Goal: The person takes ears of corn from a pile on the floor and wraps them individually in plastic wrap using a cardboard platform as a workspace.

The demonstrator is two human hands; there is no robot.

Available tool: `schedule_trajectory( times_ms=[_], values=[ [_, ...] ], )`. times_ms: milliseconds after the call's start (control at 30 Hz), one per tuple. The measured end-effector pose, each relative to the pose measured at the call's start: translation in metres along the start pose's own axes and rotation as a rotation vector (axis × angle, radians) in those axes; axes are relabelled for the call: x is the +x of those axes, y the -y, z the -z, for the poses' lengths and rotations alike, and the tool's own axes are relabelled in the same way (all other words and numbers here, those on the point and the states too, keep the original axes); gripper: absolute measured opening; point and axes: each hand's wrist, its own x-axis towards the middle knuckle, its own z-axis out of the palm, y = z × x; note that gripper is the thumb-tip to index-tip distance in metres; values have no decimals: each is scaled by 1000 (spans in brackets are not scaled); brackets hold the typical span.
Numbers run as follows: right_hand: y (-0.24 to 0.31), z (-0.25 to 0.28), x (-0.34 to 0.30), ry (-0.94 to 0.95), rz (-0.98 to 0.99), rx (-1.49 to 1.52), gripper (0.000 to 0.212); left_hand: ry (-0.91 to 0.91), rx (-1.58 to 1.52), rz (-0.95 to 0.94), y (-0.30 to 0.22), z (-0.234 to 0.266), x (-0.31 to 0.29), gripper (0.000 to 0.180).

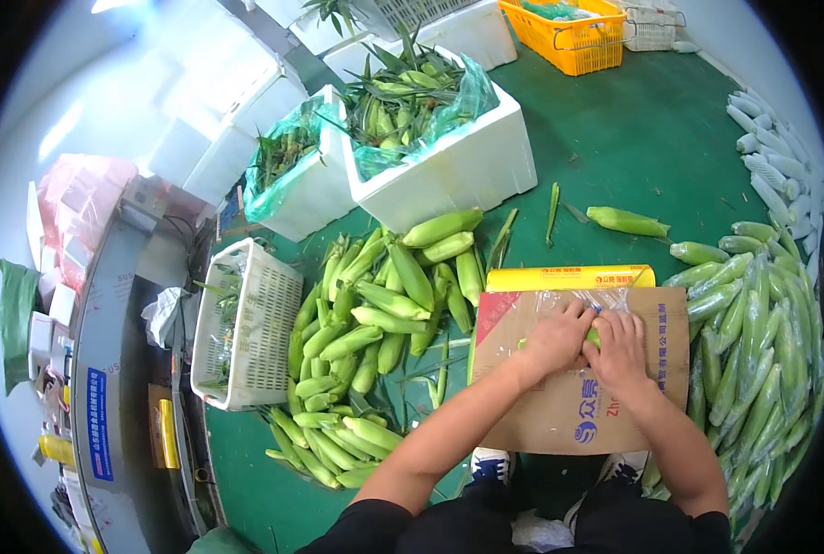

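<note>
Head view has your left hand point(560, 337) and right hand point(619, 349) curled together above the flat brown cardboard point(523, 415), the pale-green corn ear point(593, 338) mostly hidden under the latter hand, its long axis and your grip's closure unclear.

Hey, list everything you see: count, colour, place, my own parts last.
Cardboard sheet: one, brown, before you
Corn ear: one, green, beneath the hands, partly hidden
Clear film: uncounted, colourless, on the cardboard
Long package: one, yellow, cardboard's far edge
Loose corn: many, green, left of the cardboard
Wrapped corn: many, green, right of it
Lone ear: one, green, beyond the package
Pale pieces: many, whitish, far right
Lined foam boxes: two, white, beyond the loose corn
Basket: one, white, left of loose corn
Crate: one, orange, top
Metal unit: one, grey, left
Shoes: two, dark and white, lower middle
Left hand: one, bare, cardboard's middle
Right hand: one, bare, beside it
</note>
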Motion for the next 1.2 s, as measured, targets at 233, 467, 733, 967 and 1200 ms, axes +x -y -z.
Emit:
schedule_trajectory(
  times_ms=[233,467,733,967,1200],
  values=[
    [-17,31,8,356,282,-222,93,-415,-335,-27,43,6,-68,73],
    [-31,16,-1,227,300,-218,76,-521,147,112,51,-12,-133,53],
    [-19,37,-11,238,124,-251,75,-757,-93,487,37,-21,-129,10],
    [-14,47,-15,431,100,-99,68,-1089,-1294,492,3,-26,-113,23],
    [-23,45,7,456,211,182,64,-574,-107,6,-45,-30,-56,23]
  ],
)
